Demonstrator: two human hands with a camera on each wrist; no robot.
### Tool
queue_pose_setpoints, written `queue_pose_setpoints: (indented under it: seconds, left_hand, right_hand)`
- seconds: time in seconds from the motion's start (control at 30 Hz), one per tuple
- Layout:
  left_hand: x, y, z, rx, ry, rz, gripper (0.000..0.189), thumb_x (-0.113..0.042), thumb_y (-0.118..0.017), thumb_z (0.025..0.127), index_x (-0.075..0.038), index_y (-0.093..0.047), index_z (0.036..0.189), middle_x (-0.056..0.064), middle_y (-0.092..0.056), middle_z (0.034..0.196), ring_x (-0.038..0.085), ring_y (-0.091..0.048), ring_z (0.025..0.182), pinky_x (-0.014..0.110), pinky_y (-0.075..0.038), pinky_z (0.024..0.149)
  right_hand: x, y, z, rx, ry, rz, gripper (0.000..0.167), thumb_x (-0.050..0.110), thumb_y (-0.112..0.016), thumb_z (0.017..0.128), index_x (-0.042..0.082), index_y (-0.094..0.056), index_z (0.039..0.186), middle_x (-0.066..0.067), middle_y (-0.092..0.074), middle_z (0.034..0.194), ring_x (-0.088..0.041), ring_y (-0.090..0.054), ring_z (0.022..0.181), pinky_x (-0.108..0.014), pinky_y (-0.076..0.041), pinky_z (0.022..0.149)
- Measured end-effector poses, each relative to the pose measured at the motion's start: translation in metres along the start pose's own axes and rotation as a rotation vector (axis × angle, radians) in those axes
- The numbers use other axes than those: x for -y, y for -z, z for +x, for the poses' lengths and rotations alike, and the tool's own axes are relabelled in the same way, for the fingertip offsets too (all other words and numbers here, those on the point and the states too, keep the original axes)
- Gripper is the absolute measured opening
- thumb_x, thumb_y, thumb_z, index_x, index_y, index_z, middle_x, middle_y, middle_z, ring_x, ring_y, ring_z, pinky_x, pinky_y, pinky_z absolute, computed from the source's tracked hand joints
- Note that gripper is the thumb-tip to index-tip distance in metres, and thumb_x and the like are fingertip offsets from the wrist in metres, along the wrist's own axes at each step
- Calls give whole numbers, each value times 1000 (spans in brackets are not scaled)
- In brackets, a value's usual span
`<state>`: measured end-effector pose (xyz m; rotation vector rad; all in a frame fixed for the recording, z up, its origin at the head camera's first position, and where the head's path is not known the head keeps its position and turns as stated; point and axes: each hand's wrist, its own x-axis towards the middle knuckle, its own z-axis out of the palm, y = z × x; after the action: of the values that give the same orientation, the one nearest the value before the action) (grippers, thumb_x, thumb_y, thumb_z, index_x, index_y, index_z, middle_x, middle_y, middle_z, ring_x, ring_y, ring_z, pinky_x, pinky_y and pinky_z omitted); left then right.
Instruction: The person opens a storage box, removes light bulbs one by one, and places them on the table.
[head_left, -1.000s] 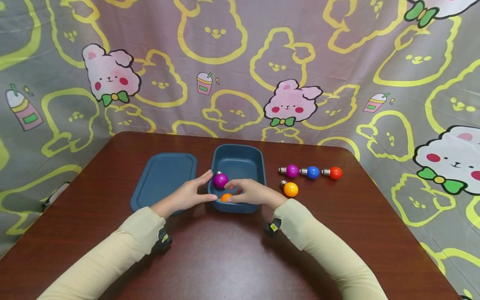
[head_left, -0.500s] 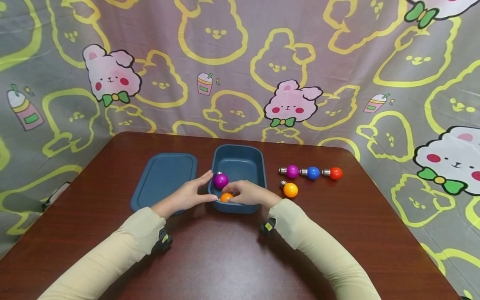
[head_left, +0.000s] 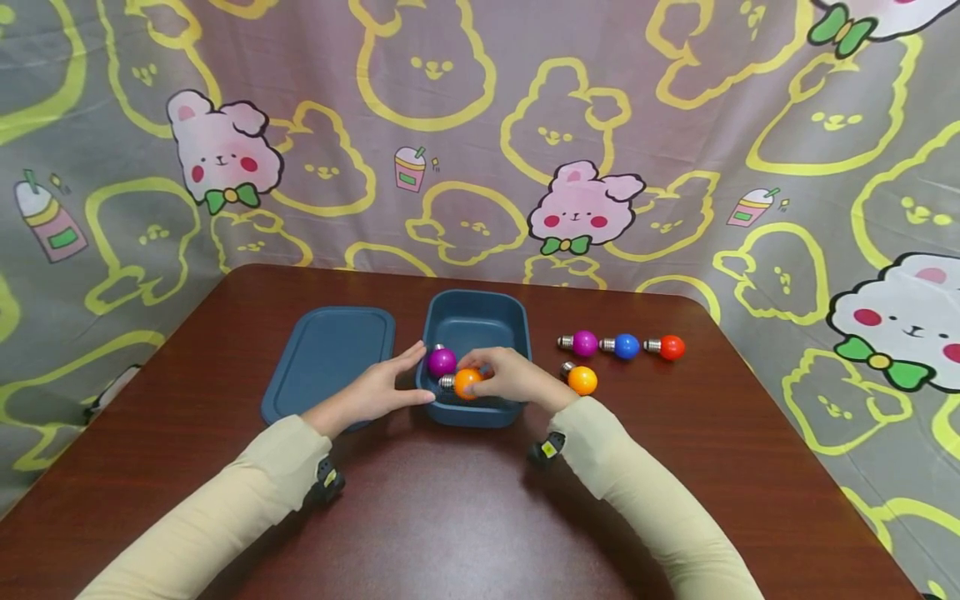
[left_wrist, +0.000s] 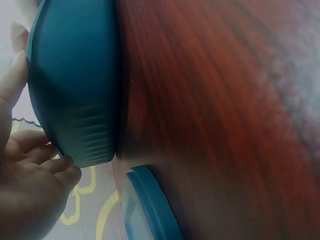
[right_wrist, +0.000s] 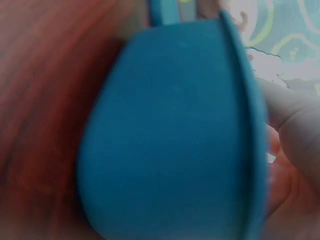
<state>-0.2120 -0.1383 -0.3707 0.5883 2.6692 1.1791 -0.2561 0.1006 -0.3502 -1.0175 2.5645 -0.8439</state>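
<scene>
R hand [head_left: 512, 375] pinches the glossy orange round bulb [head_left: 463, 382] w/ silver metal screw base [head_left: 447, 382], in or just above the dark-blue rectangular box [head_left: 472, 417]. Bulb's long axis lies crosswise, base toward L hand [head_left: 377, 389], which is spread at box's left side; R hand is nearer.

Lid [head_left: 335, 354] L of box [head_left: 477, 419] (bulbs [head_left: 627, 347] R).

Bulbs [head_left: 467, 380] glossy w/ metal bases [head_left: 610, 343], box [head_left: 476, 417] matt plastic (smooth-looking), tbl [head_left: 450, 508] semi-gloss wood grain, backdrop [head_left: 480, 146] cloth.

A rabbit-print curtain [head_left: 480, 150] hangs behind the brown table [head_left: 465, 508].
</scene>
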Motion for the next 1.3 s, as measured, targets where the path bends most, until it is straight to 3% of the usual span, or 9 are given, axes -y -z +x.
queue_pose_setpoints:
  seconds: [0.2, 0.5, 0.83, 1.3]
  left_hand:
    - [1, 0, 1, -6, 10, 2, 90, -50, -67, 79, -5, -25, 145, 10, -16, 151, 31, -19, 135, 53, -21, 103]
    - [3, -1, -1, -14, -4, -9, 82, -38, -68, 83, -4, -25, 145, 8, -15, 152, 30, -17, 135, 52, -21, 103]
    - [4, -2, 1, -19, -9, -2, 80, -33, -68, 83, -4, -25, 145, 10, -16, 151, 31, -18, 135, 53, -21, 103]
    - [2, -1, 0, -19, -6, 3, 80, -32, -68, 84, -4, -25, 145, 10, -16, 151, 30, -18, 135, 52, -20, 103]
  right_hand:
    - [-3, 24, -18, -112, -57, 59, 36, 15, -70, 82, 9, -61, 117, -4, -60, 110, -23, -56, 91, -28, -50, 72]
    - [-29, 62, -56, -271, -132, 114, 38, 15, -70, 83, 6, -59, 118, -9, -61, 108, -26, -56, 93, -35, -50, 76]
    - [-71, 92, -97, -396, -254, 70, 41, 21, -68, 84, 4, -57, 120, -16, -58, 110, -31, -52, 98, -35, -50, 72]
    - [-125, 87, -130, -383, -337, 17, 41, 19, -68, 85, -3, -56, 117, -21, -59, 105, -33, -55, 92, -35, -48, 75]
